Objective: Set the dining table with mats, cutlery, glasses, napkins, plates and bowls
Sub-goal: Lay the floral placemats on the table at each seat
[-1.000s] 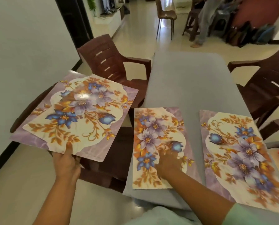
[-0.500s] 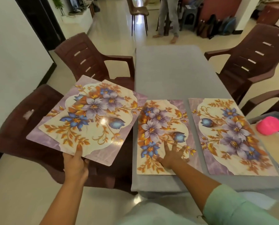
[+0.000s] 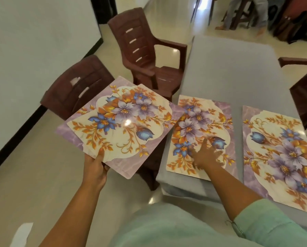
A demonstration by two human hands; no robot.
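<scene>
Mats in a floral print are our subject: we count two lying flat on the grey table [image 3: 238,72] and a stack held off its left side. We grasp the held mats [image 3: 120,125] with our left hand [image 3: 95,166], thumb on top at the near edge and the other fingers underneath; the stack hangs tilted in the air over the nearer brown chair [image 3: 77,86], its right corner close to the table edge. At least two sheets show in the stack, one slightly offset from the other.

Our right hand [image 3: 205,155] lies with fingers spread and flat on the left mat [image 3: 201,129], gripping nothing. This mat sits at the table's near left corner, its near edge close to the table edge. We see the right mat [image 3: 281,152] just beside it, apart by a strip of bare grey surface, its near end reaching toward us. A second brown chair [image 3: 145,56] stands farther along the left side of the table. A pale green sleeve [image 3: 267,223] covers our right upper arm.
</scene>
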